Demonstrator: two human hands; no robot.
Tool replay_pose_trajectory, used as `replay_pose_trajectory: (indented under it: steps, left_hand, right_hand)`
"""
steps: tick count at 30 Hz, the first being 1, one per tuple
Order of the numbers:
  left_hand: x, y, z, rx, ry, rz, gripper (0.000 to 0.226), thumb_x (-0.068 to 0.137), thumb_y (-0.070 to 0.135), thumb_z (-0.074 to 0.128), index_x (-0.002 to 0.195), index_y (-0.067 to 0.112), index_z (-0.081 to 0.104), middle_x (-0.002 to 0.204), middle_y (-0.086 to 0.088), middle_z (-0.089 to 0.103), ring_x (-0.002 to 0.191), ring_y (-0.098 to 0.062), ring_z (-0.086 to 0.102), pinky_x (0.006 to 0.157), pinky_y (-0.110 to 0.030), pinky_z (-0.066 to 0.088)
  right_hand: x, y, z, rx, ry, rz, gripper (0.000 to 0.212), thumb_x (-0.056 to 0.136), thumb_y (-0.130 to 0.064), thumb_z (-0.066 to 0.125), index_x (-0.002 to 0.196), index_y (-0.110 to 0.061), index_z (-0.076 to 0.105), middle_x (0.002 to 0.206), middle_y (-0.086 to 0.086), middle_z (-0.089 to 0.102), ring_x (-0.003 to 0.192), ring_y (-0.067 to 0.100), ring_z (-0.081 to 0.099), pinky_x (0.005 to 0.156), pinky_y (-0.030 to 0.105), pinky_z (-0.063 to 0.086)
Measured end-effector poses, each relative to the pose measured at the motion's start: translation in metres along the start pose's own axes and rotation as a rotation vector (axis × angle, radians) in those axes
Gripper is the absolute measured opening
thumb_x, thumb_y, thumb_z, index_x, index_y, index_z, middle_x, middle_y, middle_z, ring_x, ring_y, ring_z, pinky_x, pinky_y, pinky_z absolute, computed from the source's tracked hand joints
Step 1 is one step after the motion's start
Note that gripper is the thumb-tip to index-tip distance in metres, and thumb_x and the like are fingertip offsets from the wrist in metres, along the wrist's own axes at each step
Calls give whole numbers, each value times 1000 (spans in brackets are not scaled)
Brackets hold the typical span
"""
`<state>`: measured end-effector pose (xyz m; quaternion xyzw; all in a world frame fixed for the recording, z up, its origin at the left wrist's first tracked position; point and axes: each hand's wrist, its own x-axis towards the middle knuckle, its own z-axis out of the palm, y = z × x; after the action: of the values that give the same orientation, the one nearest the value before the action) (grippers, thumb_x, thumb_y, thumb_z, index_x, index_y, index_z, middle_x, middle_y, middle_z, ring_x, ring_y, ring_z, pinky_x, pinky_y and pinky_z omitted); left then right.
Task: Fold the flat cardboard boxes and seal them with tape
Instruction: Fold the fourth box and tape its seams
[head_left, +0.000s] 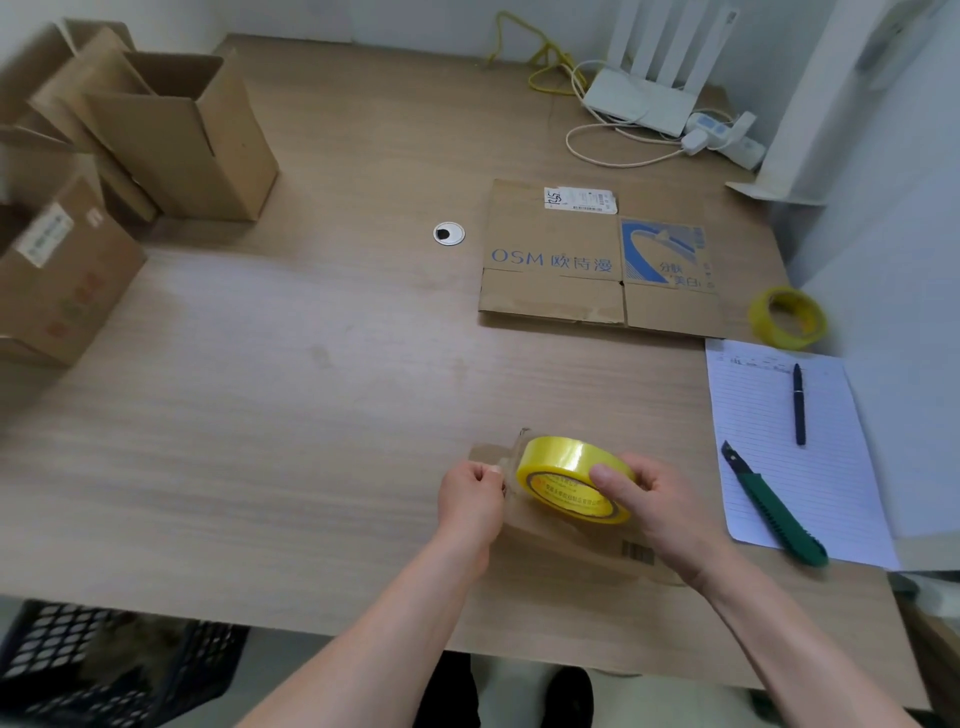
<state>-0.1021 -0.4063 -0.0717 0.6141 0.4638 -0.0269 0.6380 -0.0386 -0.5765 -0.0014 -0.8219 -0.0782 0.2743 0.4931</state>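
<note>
A: Eyes on the tape roll — yellow, held on edge low and right of centre, just over a small cardboard box at the near edge of the table.

B: And the hands?

A: The right hand grips the roll, thumb across its face. The left hand pinches what looks like the loose end of the tape beside the box's corner. I'd say a strip is being drawn out for sealing.

B: So where does the job stand?

A: Partway, by my reading. At far left stands a cluster of folded boxes, the tallest with its top flaps open, and a lower box nearer us that carries a white label. One flat box lies untouched beyond the hands, so that one is left to fold and tape.

B: Any writing?

A: The flat one reads "OSM" in blue with Chinese characters beside it, plus a blue picture panel and a shipping label too small to read. The box under the hands shows a barcode. The roll's core has red print — unreadable.

B: And around it all?

A: A spare tape roll at right, then a lined notepad with a pen and a green utility knife on it.
</note>
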Motion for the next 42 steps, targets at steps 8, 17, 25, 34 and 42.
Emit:
replay_pose_trajectory:
  steps: [8,17,25,34,42]
  left_hand:
    - [6,0,-1,-30,-12,-146,15,87,24,66,89,15,54,82,-8,54,76,-24,53,66,-34,45]
    - [-8,-7,20,-154,58,139,19,99,24,52,105,19,69,97,2,71,94,-15,65,86,-32,52]
    - [2,-16,22,24,105,229,22,99,26,52,106,18,71,102,-2,71,100,-21,63,90,-38,50]
    - [-2,-18,26,191,206,309,15,99,35,48,96,29,61,92,6,68,88,-18,61,73,-30,44]
    - [-2,-18,28,172,231,332,12,100,30,50,97,27,61,90,7,66,90,-19,61,77,-30,43]
  right_hand:
    - [4,-5,3,80,-62,47,61,71,-54,71,78,6,63,71,7,54,68,17,49,67,32,35]
    - [5,-5,4,134,-54,49,42,70,-52,78,60,-15,61,60,-4,53,57,8,47,54,20,36]
    - [1,-4,-4,111,-112,-8,73,80,-53,63,73,19,49,73,10,40,71,19,37,67,33,26]
    - [-9,6,-91,-352,-23,-24,55,70,-58,79,53,-18,44,49,-10,32,47,8,31,47,24,23]
    - [-21,36,-137,-1035,18,-43,58,69,-80,45,65,-24,56,65,-5,57,67,5,52,52,30,35]
